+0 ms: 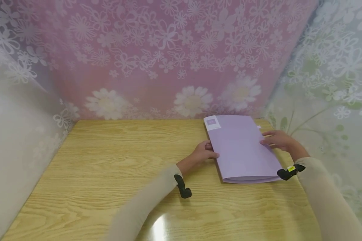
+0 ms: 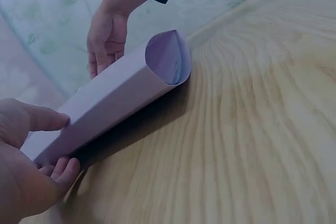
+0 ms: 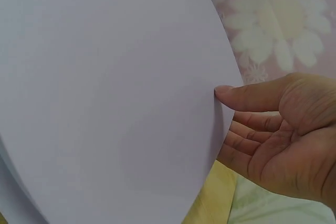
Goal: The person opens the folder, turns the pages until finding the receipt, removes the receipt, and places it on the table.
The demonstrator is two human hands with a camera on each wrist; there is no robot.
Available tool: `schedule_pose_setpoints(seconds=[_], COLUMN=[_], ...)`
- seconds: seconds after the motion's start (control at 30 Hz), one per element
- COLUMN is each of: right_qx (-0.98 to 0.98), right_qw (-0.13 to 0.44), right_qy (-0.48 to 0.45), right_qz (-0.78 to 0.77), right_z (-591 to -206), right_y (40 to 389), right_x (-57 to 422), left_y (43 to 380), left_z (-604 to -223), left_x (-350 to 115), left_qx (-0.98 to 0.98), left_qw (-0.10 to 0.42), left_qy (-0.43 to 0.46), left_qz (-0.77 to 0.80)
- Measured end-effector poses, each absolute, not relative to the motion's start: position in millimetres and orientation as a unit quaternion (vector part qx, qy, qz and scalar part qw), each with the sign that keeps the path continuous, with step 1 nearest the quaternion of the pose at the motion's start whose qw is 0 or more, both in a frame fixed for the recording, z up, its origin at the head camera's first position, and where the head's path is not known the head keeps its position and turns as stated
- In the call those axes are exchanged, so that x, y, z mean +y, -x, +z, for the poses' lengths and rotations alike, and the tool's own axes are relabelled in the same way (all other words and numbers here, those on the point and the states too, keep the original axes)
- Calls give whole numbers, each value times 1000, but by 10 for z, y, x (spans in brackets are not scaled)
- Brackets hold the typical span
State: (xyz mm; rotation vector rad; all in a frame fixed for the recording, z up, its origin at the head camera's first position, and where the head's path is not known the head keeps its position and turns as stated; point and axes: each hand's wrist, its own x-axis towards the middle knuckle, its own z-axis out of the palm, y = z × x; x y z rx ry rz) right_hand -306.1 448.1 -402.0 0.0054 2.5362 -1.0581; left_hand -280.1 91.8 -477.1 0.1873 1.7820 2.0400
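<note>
A light purple file folder (image 1: pixel 242 147) with a white label (image 1: pixel 212 123) at its upper left corner is held slightly tilted over the right part of the wooden table. My left hand (image 1: pixel 201 153) grips its spine, thumb on the cover and fingers curled beneath, as the left wrist view shows. At the opposite edge my right hand (image 3: pixel 294 129) pinches the cover, thumb on top and the other fingers behind. The folder's near end gapes a little, and in the left wrist view its open end (image 2: pixel 167 59) shows a hollow between the covers.
The wooden table (image 1: pixel 114 160) extends to the left and front. A pink floral curtain (image 1: pixel 157 60) hangs behind its back edge, with pale floral sheets (image 1: pixel 335 87) at the sides. Both sleeved wrists carry small black cameras (image 1: pixel 184 189).
</note>
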Motion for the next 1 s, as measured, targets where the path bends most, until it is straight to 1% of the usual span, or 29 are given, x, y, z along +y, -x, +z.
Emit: schedule_pose_setpoints(seconds=[0.17,0.43,0.73,1.0], right_qx=[894,869,824,821], right_qw=[197,204,209,200], right_qy=[19,38,72,91], right_qz=[-402,-450,-521,-527], right_z=[-4017,-4098,-4279,-4436], right_y=[3108,3154,3210,3272], right_x=[4171,3624,3004,2593], left_y=[2829,2907,2924,2817], left_z=[-4714,-4613,-4544,-4501], left_x=[523,-180,-955,-1387], left_qx=[650,671,740,754], left_qw=[217,256,251,244], left_qy=[-74,-60,-86,-90], left_qz=[725,693,619,603])
